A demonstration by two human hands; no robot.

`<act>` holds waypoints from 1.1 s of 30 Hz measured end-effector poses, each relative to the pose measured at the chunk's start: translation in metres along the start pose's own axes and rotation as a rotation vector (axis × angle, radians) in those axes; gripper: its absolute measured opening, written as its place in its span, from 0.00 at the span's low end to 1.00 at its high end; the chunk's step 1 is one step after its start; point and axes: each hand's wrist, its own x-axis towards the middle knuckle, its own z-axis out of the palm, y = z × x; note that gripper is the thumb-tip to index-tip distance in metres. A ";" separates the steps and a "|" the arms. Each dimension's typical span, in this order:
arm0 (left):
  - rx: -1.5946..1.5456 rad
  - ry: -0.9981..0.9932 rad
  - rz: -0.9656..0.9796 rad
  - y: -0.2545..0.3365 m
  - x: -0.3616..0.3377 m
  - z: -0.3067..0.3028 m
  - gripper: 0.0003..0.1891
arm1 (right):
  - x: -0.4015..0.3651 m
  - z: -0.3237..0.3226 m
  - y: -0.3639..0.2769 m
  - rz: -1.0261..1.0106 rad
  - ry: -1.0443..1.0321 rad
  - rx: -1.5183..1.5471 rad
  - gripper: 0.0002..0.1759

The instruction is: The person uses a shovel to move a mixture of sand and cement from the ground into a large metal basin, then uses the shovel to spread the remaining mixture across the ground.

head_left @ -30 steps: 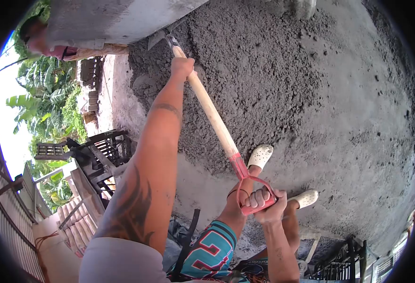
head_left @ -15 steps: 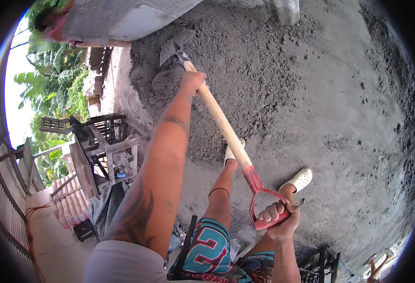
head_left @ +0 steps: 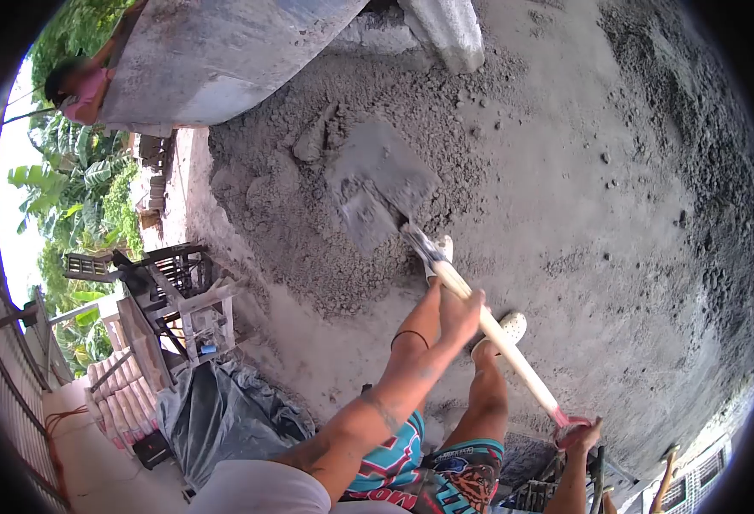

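Observation:
I hold a shovel with a pale wooden shaft and a red D-shaped grip. My left hand is closed round the shaft close to the metal socket. At the other end, my right hand is wrapped round the red grip, partly hiding it. The grey blade is over the heap of wet grey concrete mix, with some mix on its surface.
A large grey metal drum or tub stands at the upper left, with a person in pink behind it. My feet in white clogs are beside the heap. Left lie stacked bags, a dark tarp and wooden frames.
The shovel has been drawn back toward me and down to the right, its blade now in full view. Both hands moved with it, still gripping shaft and handle.

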 end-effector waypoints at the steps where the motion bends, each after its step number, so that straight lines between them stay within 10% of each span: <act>1: 0.150 0.006 0.031 -0.013 -0.026 0.014 0.15 | 0.005 -0.024 -0.013 0.023 0.190 0.136 0.38; 2: 0.251 0.036 0.202 -0.027 -0.048 0.024 0.12 | 0.006 -0.043 -0.024 0.050 0.384 0.270 0.38; 5: 0.030 -0.105 -0.064 0.039 -0.061 0.037 0.12 | 0.012 -0.075 -0.050 -0.036 0.499 0.269 0.37; 9: -0.096 -0.071 -0.083 0.093 0.054 -0.012 0.11 | 0.056 0.034 -0.054 0.086 0.121 0.077 0.32; 11: 0.000 0.098 0.133 0.127 0.167 -0.062 0.11 | 0.033 0.235 -0.073 0.329 0.125 0.320 0.25; 13: 0.032 0.270 0.161 0.207 0.292 -0.120 0.13 | -0.001 0.443 -0.075 0.161 -0.127 0.060 0.25; 14: 0.202 0.402 0.489 0.207 0.392 -0.180 0.12 | 0.011 0.518 -0.057 0.086 -0.049 -0.087 0.25; 16: 0.296 0.432 0.213 0.277 0.480 -0.250 0.15 | -0.069 0.645 -0.066 0.125 -0.067 -0.156 0.21; 24: 0.700 0.638 0.122 0.291 0.471 -0.252 0.31 | -0.108 0.601 -0.082 0.574 -0.670 0.200 0.21; 33: 0.650 0.685 0.062 0.231 0.411 -0.148 0.27 | -0.068 0.488 -0.193 0.400 -0.654 0.111 0.18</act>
